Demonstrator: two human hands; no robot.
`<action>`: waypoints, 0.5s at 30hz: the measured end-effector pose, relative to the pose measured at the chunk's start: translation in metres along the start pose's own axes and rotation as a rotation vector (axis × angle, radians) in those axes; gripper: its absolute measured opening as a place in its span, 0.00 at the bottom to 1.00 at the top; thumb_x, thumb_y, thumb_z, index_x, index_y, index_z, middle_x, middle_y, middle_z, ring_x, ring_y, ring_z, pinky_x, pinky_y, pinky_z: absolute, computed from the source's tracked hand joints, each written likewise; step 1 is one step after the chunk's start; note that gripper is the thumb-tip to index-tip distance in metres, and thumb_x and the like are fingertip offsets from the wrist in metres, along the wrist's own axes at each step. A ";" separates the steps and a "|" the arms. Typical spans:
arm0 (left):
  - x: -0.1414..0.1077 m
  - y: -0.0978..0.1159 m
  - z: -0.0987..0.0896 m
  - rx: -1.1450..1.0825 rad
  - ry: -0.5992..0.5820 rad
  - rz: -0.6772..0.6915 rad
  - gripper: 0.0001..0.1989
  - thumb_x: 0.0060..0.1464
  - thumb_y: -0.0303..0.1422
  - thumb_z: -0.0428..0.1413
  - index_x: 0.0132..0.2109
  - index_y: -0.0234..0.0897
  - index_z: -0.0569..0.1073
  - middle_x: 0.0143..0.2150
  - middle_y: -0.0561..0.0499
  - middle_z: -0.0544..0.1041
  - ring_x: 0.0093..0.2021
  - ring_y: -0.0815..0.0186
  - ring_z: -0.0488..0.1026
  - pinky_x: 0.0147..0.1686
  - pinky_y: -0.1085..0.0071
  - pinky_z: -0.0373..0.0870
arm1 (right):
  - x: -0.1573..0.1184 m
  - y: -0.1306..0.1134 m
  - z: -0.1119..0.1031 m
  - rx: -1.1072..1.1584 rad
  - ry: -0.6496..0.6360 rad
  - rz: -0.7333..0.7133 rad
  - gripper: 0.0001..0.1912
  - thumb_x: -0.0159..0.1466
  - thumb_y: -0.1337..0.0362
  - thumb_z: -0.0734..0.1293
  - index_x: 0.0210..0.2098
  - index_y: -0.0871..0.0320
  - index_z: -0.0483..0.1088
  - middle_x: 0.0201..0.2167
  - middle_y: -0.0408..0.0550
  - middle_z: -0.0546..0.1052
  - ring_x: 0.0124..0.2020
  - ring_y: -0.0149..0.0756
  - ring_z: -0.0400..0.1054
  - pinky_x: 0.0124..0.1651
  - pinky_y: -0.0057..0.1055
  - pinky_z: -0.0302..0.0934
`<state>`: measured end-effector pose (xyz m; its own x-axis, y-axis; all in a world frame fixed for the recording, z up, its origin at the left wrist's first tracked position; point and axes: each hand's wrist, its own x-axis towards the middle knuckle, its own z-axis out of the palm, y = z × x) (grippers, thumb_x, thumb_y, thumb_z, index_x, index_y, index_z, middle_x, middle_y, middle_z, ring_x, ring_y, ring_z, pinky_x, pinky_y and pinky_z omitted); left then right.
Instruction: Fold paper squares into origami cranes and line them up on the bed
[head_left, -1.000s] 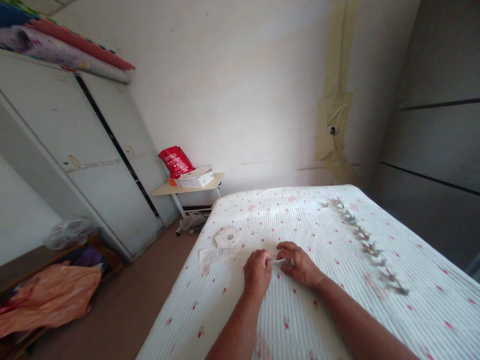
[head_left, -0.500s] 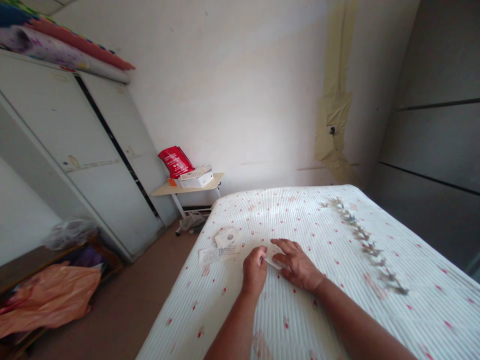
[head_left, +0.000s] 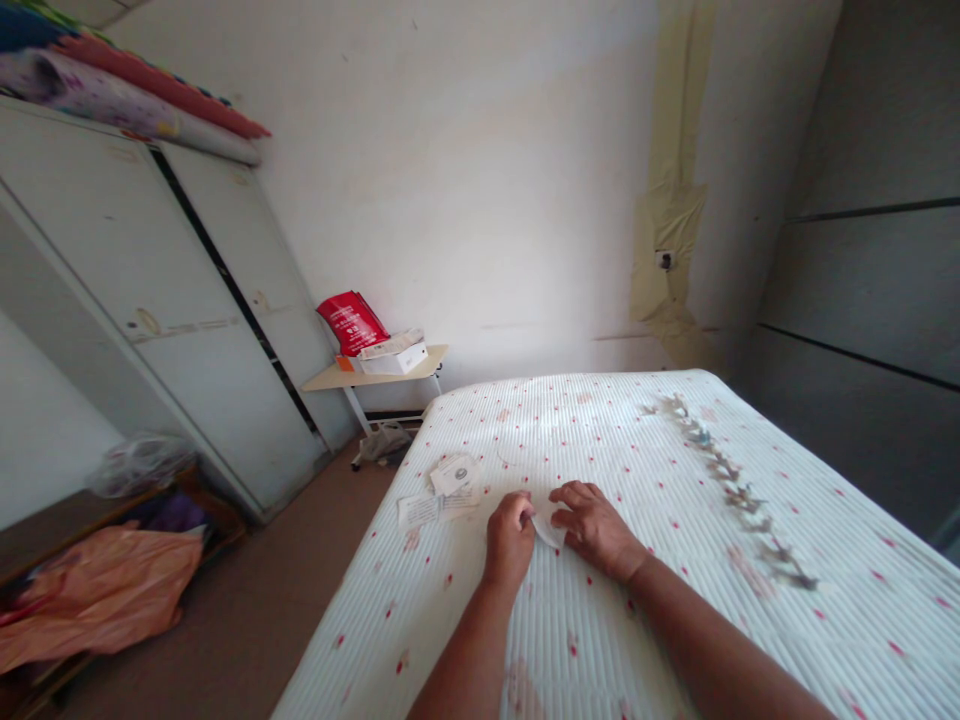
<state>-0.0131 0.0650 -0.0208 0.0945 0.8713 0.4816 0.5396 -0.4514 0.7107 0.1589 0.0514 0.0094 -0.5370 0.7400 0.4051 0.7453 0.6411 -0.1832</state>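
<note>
While your left fingers point(head_left: 523, 505) pinch the paper point(head_left: 550, 534), your right fingers point(head_left: 574, 494) curl loosely beside it.
Over the bed point(head_left: 450, 640), it slants rightward and towards you from your left fingers; right-hand contact is unclear.

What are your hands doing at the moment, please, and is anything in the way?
Left hand pinching small white paper piece. Right hand beside it, grip unclear. Loose printed paper slips nearby, not between hands.
</note>
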 end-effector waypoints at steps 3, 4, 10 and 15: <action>-0.002 0.005 -0.004 0.144 -0.052 0.071 0.18 0.38 0.15 0.46 0.33 0.38 0.72 0.44 0.49 0.71 0.49 0.66 0.66 0.49 0.68 0.63 | 0.001 0.000 -0.002 -0.020 -0.055 0.042 0.10 0.53 0.74 0.62 0.29 0.57 0.73 0.36 0.48 0.75 0.42 0.38 0.62 0.43 0.34 0.53; -0.002 0.008 -0.006 0.183 -0.095 0.099 0.19 0.37 0.15 0.47 0.33 0.39 0.73 0.44 0.49 0.70 0.49 0.66 0.65 0.49 0.68 0.62 | 0.001 0.000 -0.002 -0.022 -0.070 0.052 0.10 0.54 0.75 0.62 0.28 0.57 0.73 0.33 0.48 0.74 0.40 0.38 0.63 0.43 0.34 0.53; -0.004 0.028 -0.020 0.388 -0.233 0.171 0.12 0.41 0.21 0.54 0.30 0.42 0.76 0.43 0.50 0.70 0.48 0.61 0.63 0.47 0.63 0.59 | -0.001 0.007 0.003 0.045 -0.086 0.052 0.11 0.54 0.75 0.61 0.29 0.57 0.73 0.30 0.46 0.74 0.37 0.35 0.64 0.45 0.32 0.54; -0.002 0.026 -0.021 0.428 -0.236 0.111 0.07 0.43 0.25 0.55 0.28 0.41 0.76 0.42 0.49 0.71 0.47 0.60 0.63 0.44 0.64 0.58 | -0.004 0.014 0.003 0.173 -0.087 0.033 0.08 0.56 0.73 0.62 0.28 0.56 0.72 0.30 0.44 0.74 0.37 0.33 0.65 0.43 0.29 0.55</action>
<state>-0.0166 0.0470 0.0075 0.3310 0.8647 0.3778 0.8058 -0.4674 0.3638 0.1704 0.0586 0.0025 -0.5509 0.7712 0.3191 0.6878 0.6361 -0.3498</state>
